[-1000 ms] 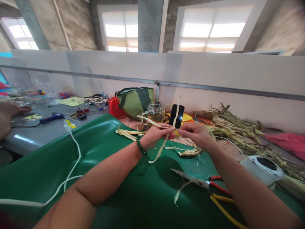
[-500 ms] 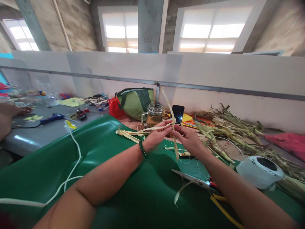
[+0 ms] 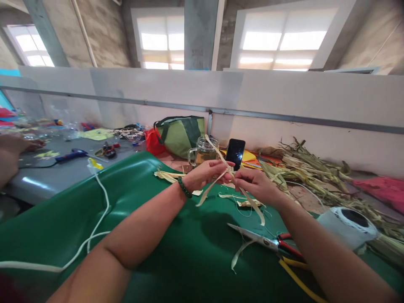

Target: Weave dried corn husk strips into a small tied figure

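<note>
My left hand (image 3: 206, 174), with a green bead bracelet at the wrist, pinches pale dried husk strips (image 3: 217, 152) where they cross in a small knot. Close beside it, my right hand (image 3: 257, 184) is closed on the same strips near the crossing. Loose strip ends stick out up, down left and down right. The fingertips partly cover the crossing. Below the hands, scissors (image 3: 263, 241) with red handles lie on the green sheet (image 3: 176, 261), and a curled husk scrap (image 3: 238, 255) touches their blades. More husk strips (image 3: 167, 174) lie behind my left wrist.
Behind my hands stand a glass mug (image 3: 205, 151), a phone (image 3: 236, 152) and a green bag (image 3: 183, 136). Dried husks (image 3: 309, 168) and a white roll (image 3: 347, 225) are at right. At far left, another person's arm (image 3: 11, 155) rests near a glue gun (image 3: 71, 155).
The strips have turned in my hands: the upper end leans further left and lower, and ends now hang to both sides. My right hand has shifted slightly right.
</note>
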A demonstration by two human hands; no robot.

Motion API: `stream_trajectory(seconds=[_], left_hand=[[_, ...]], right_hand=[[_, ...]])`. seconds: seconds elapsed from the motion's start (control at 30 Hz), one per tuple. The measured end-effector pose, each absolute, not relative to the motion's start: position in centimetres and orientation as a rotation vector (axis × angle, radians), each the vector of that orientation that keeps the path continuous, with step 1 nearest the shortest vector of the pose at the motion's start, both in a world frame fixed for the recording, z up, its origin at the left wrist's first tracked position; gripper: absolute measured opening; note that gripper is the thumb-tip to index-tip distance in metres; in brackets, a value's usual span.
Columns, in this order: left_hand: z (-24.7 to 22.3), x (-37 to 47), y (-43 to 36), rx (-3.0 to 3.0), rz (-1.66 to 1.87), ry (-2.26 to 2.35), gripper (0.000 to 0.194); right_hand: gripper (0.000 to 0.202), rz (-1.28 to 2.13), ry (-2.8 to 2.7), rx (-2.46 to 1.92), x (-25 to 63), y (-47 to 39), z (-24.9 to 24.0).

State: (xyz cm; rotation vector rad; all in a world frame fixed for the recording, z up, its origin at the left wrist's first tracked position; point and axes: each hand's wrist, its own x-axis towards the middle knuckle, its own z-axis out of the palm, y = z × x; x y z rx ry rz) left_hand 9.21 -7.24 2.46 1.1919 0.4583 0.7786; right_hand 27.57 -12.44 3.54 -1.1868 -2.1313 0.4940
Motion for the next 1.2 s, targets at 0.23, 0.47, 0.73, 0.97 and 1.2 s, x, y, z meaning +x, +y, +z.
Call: stream_trajectory(seconds=[0.23, 0.47, 0.73, 0.97, 1.2], left_hand=[[1.7, 9.5, -7.2, 1.407, 0.849, 0.539, 0.036], [2.3, 9.3, -7.2, 1.45, 0.952, 0.59, 0.033], [2.1, 10.3, -7.4, 1.159, 1.215, 0.528, 0.031], [0.7, 11.8, -8.3, 1.182, 1.156, 0.532, 0.041], [0.2, 11.4, -7.4, 1.277, 1.302, 0.601, 0.039]], right_hand=[[0.028, 0.25, -2.217, -1.226, 27.7, -12.1, 2.8], [0.034, 0.517, -2.209, -1.188, 29.0, -12.3, 4.4], [0.035, 1.338, -1.575, -1.134, 27.0, -10.4, 1.3], [0.043, 0.793, -1.833, -1.15, 24.8, -11.4, 0.2], [0.04, 0.539, -1.95, -1.123, 23.7, -12.7, -0.5]])
